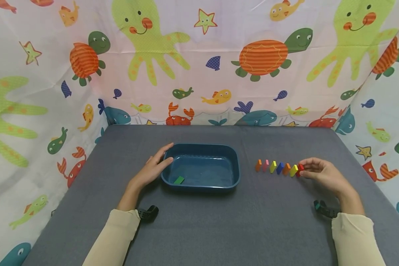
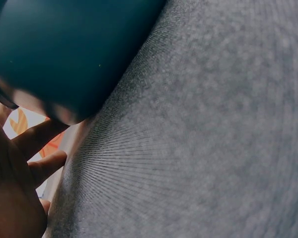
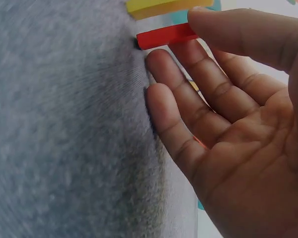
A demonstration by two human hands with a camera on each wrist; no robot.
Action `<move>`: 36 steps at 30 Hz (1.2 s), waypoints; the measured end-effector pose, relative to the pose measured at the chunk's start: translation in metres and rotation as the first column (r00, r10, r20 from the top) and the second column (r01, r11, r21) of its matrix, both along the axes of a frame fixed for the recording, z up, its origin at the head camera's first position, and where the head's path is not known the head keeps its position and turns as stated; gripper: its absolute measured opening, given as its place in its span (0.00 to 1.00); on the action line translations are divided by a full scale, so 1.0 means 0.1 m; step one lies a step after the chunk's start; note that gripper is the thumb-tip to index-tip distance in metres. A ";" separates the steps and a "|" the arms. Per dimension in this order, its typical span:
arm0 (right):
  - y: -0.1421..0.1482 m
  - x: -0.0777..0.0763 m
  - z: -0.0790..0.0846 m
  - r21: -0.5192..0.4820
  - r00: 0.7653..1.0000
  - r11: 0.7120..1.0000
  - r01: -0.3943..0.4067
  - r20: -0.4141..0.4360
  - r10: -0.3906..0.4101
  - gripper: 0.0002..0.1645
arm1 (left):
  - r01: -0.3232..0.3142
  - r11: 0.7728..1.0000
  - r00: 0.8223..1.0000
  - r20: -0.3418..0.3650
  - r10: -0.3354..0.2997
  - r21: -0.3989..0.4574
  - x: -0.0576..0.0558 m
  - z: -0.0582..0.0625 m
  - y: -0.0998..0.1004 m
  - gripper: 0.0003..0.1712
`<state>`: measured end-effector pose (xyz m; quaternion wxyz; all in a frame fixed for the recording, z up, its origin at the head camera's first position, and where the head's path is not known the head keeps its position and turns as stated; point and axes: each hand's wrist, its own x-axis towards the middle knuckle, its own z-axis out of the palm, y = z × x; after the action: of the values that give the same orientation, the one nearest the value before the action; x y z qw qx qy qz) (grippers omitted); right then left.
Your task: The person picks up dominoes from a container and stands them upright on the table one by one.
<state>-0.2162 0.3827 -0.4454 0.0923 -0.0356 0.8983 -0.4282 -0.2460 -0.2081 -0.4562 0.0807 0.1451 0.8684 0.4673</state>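
My right hand [image 1: 326,175] pinches a red domino [image 3: 164,36] between thumb and fingertips, and its outer fingers are spread close to the cloth. The red domino stands at the right end of a row of upright dominoes. Beside it is a yellow domino [image 1: 294,170], then an orange one [image 1: 286,169], a blue one [image 1: 280,168], another yellow [image 1: 273,167], a pink [image 1: 265,165] and an orange [image 1: 258,165]. My left hand [image 1: 150,170] rests at the left rim of a dark blue tray [image 1: 199,187], fingers fairly straight along it. A green domino [image 1: 179,180] lies inside the tray.
A grey cloth [image 1: 239,229] covers the table. Patterned sea-animal curtains [image 1: 199,74] rise at the back and both sides. A dark band [image 1: 148,213] is on the left wrist and another [image 1: 326,209] on the right.
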 end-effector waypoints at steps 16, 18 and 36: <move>-0.01 -0.01 0.02 0.040 0.999 0.999 -0.031 0.006 0.031 0.30 | 0.009 1.000 1.000 0.029 -0.010 0.021 0.06 0.15 0.05 0.34; -0.01 0.00 0.03 0.047 0.999 0.998 -0.043 -0.003 0.043 0.31 | 0.011 1.000 0.999 0.037 -0.012 0.021 0.11 0.25 0.07 0.34; -0.67 0.02 0.58 -0.005 0.947 0.992 -0.124 -0.298 0.117 0.34 | 0.008 1.000 1.000 0.010 -0.008 0.011 -0.01 0.00 0.00 0.34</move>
<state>-0.2138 0.3155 -0.3877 -0.0183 -0.1557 0.8929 -0.4221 -0.2475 -0.2085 -0.4564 0.0861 0.1468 0.8647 0.4725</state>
